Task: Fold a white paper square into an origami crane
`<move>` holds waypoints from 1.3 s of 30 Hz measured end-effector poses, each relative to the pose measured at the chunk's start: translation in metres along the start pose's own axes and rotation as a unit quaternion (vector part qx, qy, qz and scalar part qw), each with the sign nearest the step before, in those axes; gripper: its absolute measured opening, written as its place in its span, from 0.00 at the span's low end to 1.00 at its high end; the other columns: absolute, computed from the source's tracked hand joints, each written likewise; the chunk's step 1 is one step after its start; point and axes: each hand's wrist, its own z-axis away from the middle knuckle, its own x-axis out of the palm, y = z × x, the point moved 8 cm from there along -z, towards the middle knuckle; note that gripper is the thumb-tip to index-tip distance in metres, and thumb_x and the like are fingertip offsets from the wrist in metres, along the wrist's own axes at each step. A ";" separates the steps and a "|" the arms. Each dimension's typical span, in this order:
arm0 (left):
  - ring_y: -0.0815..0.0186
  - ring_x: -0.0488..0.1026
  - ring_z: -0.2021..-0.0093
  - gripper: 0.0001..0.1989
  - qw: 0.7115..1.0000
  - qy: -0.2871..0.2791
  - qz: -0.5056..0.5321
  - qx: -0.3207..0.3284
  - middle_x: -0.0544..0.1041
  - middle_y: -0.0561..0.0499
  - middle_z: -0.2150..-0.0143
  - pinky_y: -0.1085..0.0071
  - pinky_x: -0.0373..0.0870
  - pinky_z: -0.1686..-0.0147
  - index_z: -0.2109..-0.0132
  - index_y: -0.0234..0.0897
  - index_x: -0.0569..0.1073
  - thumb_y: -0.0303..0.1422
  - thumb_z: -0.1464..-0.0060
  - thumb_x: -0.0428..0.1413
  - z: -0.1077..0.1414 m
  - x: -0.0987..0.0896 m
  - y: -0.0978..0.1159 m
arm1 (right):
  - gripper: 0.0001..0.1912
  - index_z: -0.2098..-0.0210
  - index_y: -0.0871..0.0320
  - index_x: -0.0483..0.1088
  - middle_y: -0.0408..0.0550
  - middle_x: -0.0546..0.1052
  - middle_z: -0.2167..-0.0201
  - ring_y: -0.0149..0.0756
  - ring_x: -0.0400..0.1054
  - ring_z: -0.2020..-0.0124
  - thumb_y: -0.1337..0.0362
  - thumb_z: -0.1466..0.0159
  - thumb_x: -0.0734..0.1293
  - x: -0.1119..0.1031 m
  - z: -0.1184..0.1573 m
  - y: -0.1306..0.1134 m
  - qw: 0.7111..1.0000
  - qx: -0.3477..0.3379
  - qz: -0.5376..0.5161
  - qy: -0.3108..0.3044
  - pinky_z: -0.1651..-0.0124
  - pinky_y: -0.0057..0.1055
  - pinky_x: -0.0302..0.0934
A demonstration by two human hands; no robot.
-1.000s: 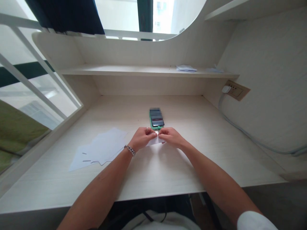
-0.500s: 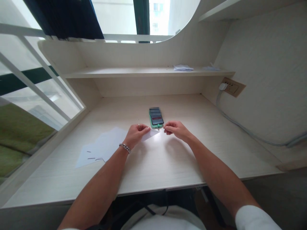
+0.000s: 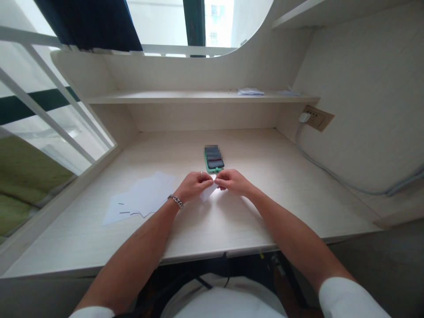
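My left hand (image 3: 196,185), with a ring and a chain bracelet, pinches a small piece of white paper (image 3: 208,192) above the desk. My right hand (image 3: 232,181) is closed at the paper's upper right edge, thumb and finger pressed together on it. The fingertips of both hands nearly meet. Just beyond them lies a phone (image 3: 214,160) in a green case, screen up. White sheets (image 3: 142,194) with a few dark marks lie on the desk to the left, partly behind my left wrist.
The desk (image 3: 258,150) has a shelf (image 3: 185,98) above its back edge, with folded papers (image 3: 251,92) on it. At the right, a plug sits in a wall socket (image 3: 318,118), its grey cable (image 3: 331,174) running along the wall.
My right hand has moved left to the paper, and its fingers now meet it beside my left hand. The paper is tilted differently. The view has shifted slightly.
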 end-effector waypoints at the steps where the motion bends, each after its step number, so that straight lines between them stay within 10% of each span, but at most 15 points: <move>1: 0.68 0.68 0.75 0.12 1.000 -0.003 0.002 -0.003 0.76 0.51 0.76 0.74 0.60 0.75 0.71 0.34 0.78 0.39 0.51 0.57 0.000 0.001 0.001 | 0.09 0.73 0.60 0.73 0.45 0.75 0.79 0.30 0.69 0.76 0.59 0.44 0.69 0.000 0.000 -0.001 1.000 0.000 -0.006 -0.004 0.72 0.26 0.61; 12: 0.68 0.70 0.74 0.07 0.993 0.029 0.109 -0.037 0.76 0.49 0.76 0.72 0.66 0.70 0.72 0.34 0.78 0.34 0.57 0.60 -0.001 -0.035 -0.012 | 0.12 0.75 0.61 0.71 0.44 0.73 0.81 0.28 0.65 0.79 0.58 0.48 0.72 -0.031 0.004 -0.001 0.996 0.025 -0.083 0.018 0.73 0.27 0.60; 19: 0.67 0.70 0.72 0.16 0.996 -0.002 0.087 -0.019 0.77 0.49 0.72 0.72 0.64 0.71 0.67 0.32 0.77 0.44 0.52 0.60 -0.004 -0.004 -0.009 | 0.10 0.74 0.62 0.73 0.44 0.73 0.81 0.29 0.66 0.79 0.60 0.46 0.70 -0.007 0.001 -0.001 0.999 0.023 -0.046 -0.015 0.75 0.26 0.60; 39: 0.69 0.66 0.75 0.15 0.999 0.041 -0.027 -0.004 0.74 0.51 0.75 0.73 0.59 0.75 0.69 0.34 0.77 0.43 0.48 0.56 -0.001 -0.023 -0.006 | 0.09 0.72 0.62 0.74 0.50 0.78 0.76 0.31 0.70 0.75 0.61 0.44 0.70 -0.037 0.002 0.004 0.999 0.012 -0.035 -0.008 0.69 0.29 0.66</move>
